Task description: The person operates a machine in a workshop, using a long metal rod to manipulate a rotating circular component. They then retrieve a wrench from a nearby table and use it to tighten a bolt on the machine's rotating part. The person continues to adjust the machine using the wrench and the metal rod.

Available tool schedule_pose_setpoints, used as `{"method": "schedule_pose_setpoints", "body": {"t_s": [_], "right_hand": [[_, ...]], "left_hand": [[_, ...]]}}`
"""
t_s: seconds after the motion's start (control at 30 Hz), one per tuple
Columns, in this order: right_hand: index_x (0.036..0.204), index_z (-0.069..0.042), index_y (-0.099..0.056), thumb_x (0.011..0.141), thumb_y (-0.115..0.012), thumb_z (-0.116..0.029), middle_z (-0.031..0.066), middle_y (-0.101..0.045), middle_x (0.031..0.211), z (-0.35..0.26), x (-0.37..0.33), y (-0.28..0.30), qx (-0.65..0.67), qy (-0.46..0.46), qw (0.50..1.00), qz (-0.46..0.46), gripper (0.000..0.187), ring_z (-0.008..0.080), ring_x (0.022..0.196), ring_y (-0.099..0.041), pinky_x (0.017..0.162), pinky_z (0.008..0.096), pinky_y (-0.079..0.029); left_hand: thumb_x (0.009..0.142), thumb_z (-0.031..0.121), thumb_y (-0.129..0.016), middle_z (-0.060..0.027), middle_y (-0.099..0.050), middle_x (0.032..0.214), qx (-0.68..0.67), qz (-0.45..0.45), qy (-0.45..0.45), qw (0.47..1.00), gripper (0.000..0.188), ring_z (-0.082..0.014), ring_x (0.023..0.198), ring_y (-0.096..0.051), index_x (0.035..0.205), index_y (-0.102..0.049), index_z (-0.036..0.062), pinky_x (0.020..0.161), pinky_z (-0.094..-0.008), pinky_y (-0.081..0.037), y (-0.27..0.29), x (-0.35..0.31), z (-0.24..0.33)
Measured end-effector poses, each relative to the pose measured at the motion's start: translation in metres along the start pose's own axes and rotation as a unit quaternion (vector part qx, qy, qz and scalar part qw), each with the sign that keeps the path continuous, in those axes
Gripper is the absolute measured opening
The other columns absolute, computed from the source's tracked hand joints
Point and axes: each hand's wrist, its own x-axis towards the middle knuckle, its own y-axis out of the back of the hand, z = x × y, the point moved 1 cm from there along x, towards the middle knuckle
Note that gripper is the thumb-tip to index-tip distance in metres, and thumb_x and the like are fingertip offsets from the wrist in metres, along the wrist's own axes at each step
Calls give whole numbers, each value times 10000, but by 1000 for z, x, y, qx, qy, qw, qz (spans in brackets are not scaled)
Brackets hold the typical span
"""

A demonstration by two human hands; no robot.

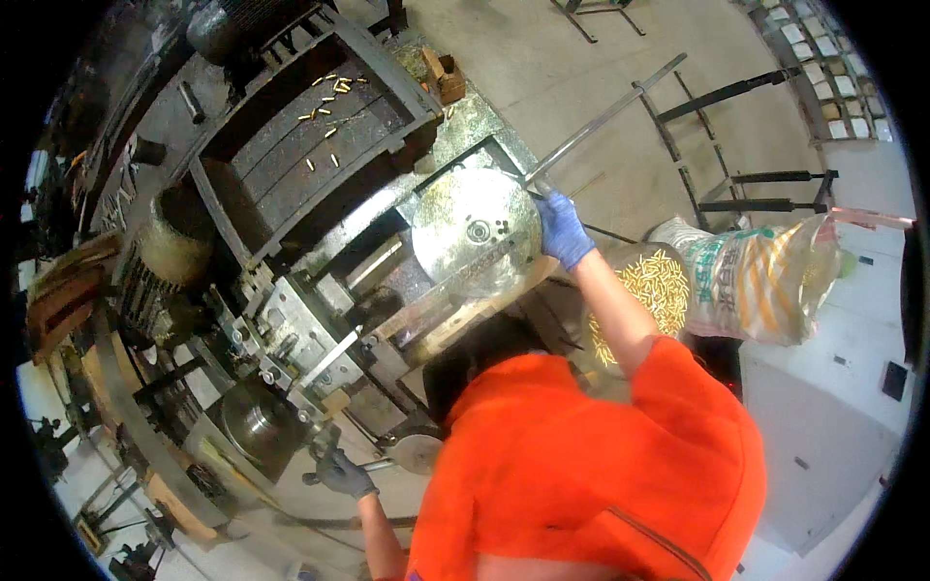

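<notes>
My right hand (565, 230), in a blue glove, is at the right rim of a big round metal disc (475, 218). Its fingers are closed there, beside the low end of a long shiny rod (610, 116); what they grip, if anything, is hidden. Down at the left, my left hand (344, 474) wears a darker glove and wraps round a lever handle (381, 465) on the machine's lower side. Brass-coloured pieces (644, 295) fill a container under my right forearm. Above the left hand lies the machine's metal slide block (310, 334).
A dark wooden-edged tray (232, 218) at the upper left holds several loose brass pieces (334, 97). A printed woven sack (765, 276) lies at the right. Metal frames (697, 136) stand on the far floor. A round metal wheel (260, 421) sits at the lower left.
</notes>
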Motion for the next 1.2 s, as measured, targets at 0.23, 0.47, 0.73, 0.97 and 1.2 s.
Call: {"method": "schedule_pose_setpoints", "body": {"t_s": [0.23,0.47,0.73,0.97,1.2], "right_hand": [[1244,-37,-474,901,-476,-409,130,-556,1220,30,-39,-17,18,50,999,-13,507,278,1098,-546,957,449,-423],[1198,-10,-497,875,-500,-411,152,-567,1180,41,-42,-1,58,75,995,13,515,293,1074,-549,953,449,-430],[1222,4,-472,823,-580,-454,155,-548,1212,50,-41,21,126,90,988,-11,617,306,1102,-533,976,444,-412],[1236,23,-452,813,-596,-422,172,-538,1222,54,-50,-7,127,112,985,36,632,313,1140,-500,1010,448,-372],[1153,-55,-545,829,-563,-316,133,-542,1228,45,-43,14,52,124,991,-18,417,294,1116,-501,998,438,-368]], "left_hand": [[816,201,-506,-154,-669,865,-33,68,-77,994,283,-276,786,-593,887,-678,-12,761,-370,-428,0,-10,-7],[788,165,-518,-147,-647,759,-81,73,-80,991,253,-296,679,-563,890,-684,5,702,-401,-431,7,-10,12],[793,188,-540,-134,-647,811,19,106,-163,981,197,-333,752,-570,833,-673,48,773,-421,-418,2,-8,2],[768,171,-586,-164,-633,864,-19,-50,-134,990,183,-332,844,-567,872,-671,46,768,-425,-424,20,-4,3],[792,68,-596,-160,-620,968,-60,32,-165,984,209,-345,898,-571,998,-627,46,811,-407,-442,93,-7,12]]}}
